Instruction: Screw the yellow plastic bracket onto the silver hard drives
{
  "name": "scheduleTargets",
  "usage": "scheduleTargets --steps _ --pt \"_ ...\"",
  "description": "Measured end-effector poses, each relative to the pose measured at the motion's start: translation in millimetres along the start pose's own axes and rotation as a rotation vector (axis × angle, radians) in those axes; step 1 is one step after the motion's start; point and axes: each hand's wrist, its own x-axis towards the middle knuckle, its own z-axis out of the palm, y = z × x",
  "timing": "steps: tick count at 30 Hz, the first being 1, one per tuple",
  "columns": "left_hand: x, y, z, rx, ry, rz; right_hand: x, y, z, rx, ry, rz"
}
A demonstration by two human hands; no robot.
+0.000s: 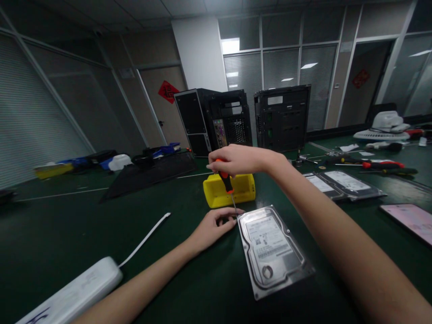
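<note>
Head view: the right hand [238,158] has fingers closed round a screwdriver [227,182], tip at a corner of the hard drive [275,245] on the counter [189,288]; screwdriving seems in hand, next calling for a steady, seated turn; left hand [214,225] fingers curl by that corner, grip unclear; the yellow bin's [249,189] contents, if any, are indistinct

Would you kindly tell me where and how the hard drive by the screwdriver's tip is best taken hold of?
Probably by both long edges of the hard drive, near its closer end, coming from the person's side. It is a broad, flat slab lying face up, and that end is uncovered, while the left hand and the screwdriver crowd its far left corner.
</note>
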Motion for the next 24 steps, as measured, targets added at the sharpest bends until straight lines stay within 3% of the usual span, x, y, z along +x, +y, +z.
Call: scheduleTargets --steps 24 --pt "0.4 -1.0 0.2 -0.031 -0.007 0.006 2.2 1.2 2.4 -0.028 0.022 0.014"
